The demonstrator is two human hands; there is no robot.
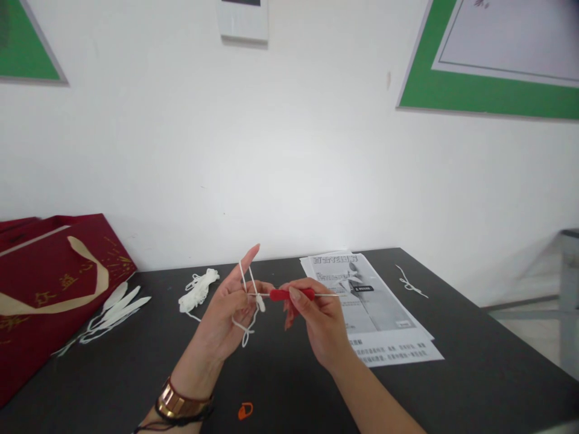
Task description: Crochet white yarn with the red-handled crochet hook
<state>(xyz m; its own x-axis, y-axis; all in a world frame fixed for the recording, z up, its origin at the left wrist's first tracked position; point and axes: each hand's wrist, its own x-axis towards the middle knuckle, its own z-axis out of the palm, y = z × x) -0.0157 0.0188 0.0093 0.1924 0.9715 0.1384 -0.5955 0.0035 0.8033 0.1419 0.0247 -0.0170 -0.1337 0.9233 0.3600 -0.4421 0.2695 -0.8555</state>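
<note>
My right hand grips a crochet hook by its red handle, its thin metal shaft lying level and pointing left. White yarn runs up over the raised index finger of my left hand. The thumb and other fingers of that hand are closed on the yarn beside the hook's tip. A small white crocheted piece sits at the hook's left end, and a loose yarn tail dangles below it. Exactly how the tip passes through the loops is too small to tell.
A white yarn bundle lies behind my left hand. White leaf-shaped pieces rest beside a dark red bag at left. Printed sheets and a tied yarn scrap lie right. An orange stitch marker is near the front of the black table.
</note>
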